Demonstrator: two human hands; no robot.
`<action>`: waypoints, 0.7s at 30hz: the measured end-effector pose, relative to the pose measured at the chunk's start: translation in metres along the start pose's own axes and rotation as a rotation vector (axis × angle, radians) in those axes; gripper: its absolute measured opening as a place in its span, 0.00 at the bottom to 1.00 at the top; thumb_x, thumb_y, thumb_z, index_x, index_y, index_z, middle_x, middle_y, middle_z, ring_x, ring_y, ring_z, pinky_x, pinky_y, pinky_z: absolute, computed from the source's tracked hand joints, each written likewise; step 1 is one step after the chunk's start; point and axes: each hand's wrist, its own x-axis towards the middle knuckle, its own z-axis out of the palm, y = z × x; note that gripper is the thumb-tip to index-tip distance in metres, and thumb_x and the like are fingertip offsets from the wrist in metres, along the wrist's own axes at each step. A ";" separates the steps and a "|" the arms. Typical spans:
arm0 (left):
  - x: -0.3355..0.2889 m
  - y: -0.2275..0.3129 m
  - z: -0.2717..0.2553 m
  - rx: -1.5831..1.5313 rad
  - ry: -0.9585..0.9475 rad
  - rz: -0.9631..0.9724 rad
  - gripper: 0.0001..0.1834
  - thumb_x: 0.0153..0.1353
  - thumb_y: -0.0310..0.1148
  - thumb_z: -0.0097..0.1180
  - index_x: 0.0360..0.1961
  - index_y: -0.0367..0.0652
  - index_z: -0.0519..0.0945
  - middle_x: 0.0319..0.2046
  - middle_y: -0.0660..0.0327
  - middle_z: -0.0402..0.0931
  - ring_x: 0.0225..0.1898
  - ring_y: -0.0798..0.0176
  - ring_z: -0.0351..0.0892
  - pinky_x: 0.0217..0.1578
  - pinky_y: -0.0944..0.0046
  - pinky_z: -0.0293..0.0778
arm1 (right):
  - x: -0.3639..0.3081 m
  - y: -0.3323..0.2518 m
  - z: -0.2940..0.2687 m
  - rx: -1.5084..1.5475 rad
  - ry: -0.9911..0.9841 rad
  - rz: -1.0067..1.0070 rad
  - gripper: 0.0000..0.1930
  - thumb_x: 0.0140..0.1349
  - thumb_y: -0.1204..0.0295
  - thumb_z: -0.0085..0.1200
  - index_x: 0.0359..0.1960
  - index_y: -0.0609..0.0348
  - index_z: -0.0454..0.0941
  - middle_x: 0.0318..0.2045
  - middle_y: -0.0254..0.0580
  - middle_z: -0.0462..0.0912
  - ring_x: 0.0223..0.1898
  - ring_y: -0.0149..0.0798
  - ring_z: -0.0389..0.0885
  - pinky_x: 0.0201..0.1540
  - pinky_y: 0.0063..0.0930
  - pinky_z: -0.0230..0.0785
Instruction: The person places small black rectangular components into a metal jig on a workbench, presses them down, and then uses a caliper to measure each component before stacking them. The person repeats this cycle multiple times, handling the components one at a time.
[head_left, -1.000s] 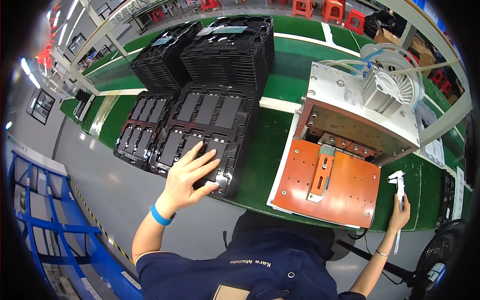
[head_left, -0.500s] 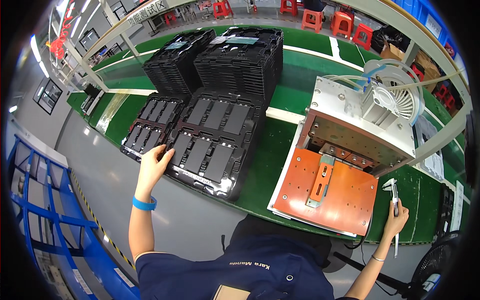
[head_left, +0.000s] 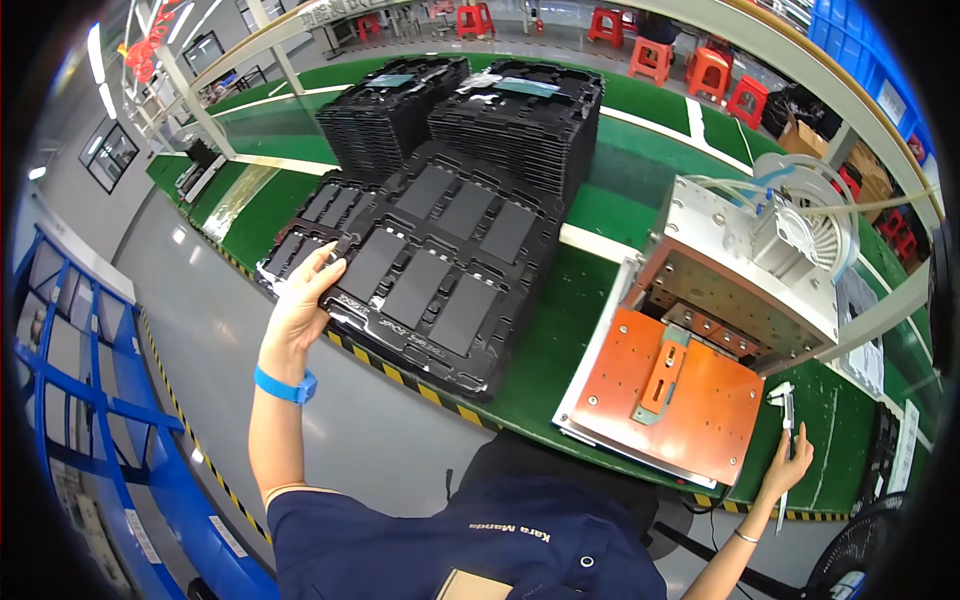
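Across the scene stretched the green bench, with the metal press on the right and tall stacks of black trays at the far left! Nearer, just in front of those stacks, sat the loaded tray, and there was the left hand on its left rim, thumb and fingertips seeming to pinch the edge; whether that rim was lifted, I couldn't tell. A level, gentle hold looked best here, fingertips clear of the pockets! Over on the right, the right hand had its fingers curled about a caliper, one finger stretched along it; that tool was best kept well off the flat dark pieces, six of them in their pockets.
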 end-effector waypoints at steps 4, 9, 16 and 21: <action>0.012 0.011 -0.026 -0.102 -0.071 0.056 0.25 0.65 0.30 0.57 0.61 0.34 0.69 0.50 0.57 0.78 0.49 0.65 0.80 0.52 0.64 0.77 | -0.001 0.011 0.000 0.041 -0.010 0.028 0.19 0.63 0.69 0.60 0.56 0.56 0.78 0.37 0.40 0.75 0.39 0.40 0.73 0.43 0.34 0.67; 0.025 0.025 -0.138 -0.136 0.047 0.156 0.24 0.65 0.30 0.56 0.61 0.34 0.71 0.54 0.55 0.78 0.53 0.61 0.78 0.56 0.61 0.74 | 0.000 0.006 0.000 0.091 -0.046 0.100 0.19 0.64 0.69 0.59 0.56 0.57 0.78 0.37 0.41 0.75 0.40 0.39 0.75 0.43 0.32 0.70; 0.064 0.009 -0.246 -0.086 0.136 0.133 0.25 0.65 0.31 0.58 0.61 0.33 0.71 0.54 0.55 0.77 0.52 0.61 0.79 0.56 0.61 0.75 | -0.002 0.016 0.009 0.093 -0.044 0.081 0.18 0.64 0.69 0.59 0.56 0.56 0.79 0.35 0.39 0.73 0.34 0.35 0.72 0.38 0.30 0.67; 0.090 -0.014 -0.248 0.556 0.423 0.050 0.24 0.58 0.35 0.66 0.53 0.32 0.79 0.44 0.57 0.82 0.42 0.66 0.81 0.47 0.67 0.75 | -0.001 0.009 0.007 0.129 0.003 0.055 0.18 0.65 0.69 0.58 0.55 0.59 0.78 0.29 0.34 0.68 0.28 0.30 0.64 0.33 0.26 0.63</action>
